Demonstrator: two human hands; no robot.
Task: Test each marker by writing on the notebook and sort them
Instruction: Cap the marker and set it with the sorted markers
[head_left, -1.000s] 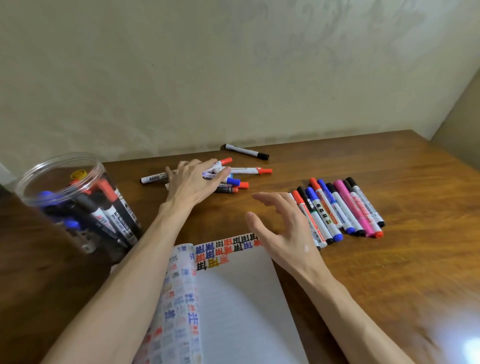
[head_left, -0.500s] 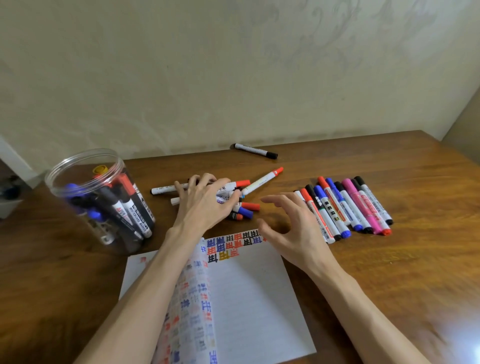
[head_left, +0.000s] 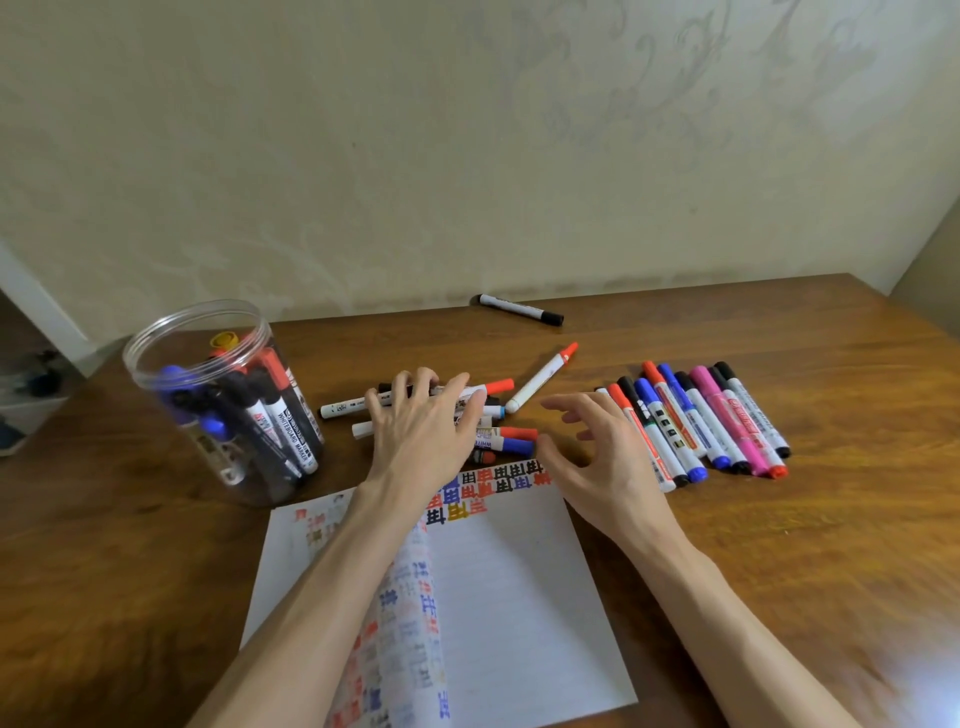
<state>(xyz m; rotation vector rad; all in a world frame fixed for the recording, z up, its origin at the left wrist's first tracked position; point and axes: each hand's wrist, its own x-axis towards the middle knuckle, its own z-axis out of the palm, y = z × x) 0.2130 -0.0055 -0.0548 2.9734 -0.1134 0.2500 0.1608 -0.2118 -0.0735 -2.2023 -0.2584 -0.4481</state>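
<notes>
The person's left hand (head_left: 421, 431) lies palm down with fingers spread over a loose pile of markers (head_left: 498, 432) at the middle of the wooden counter (head_left: 810, 545), resting on them without closing round any one. The right hand (head_left: 597, 457) hovers just beside it, fingers loosely curled and thumb out, holding nothing.

A red-capped marker (head_left: 540, 379) lies at an angle at the pile's far right edge. To the right of the right hand, a row of markers (head_left: 701, 421) with red, black, blue and pink caps lies side by side, touching. A lone black marker (head_left: 519, 309) lies well apart near the wall (head_left: 467, 156).

The open notebook (head_left: 509, 597) lies on the near side of both hands, under the forearms, its top edge filled with blocks of red, black and blue written characters (head_left: 498, 475). At left, a clear plastic jar (head_left: 244, 488) holds more markers (head_left: 270, 410) standing on end.
</notes>
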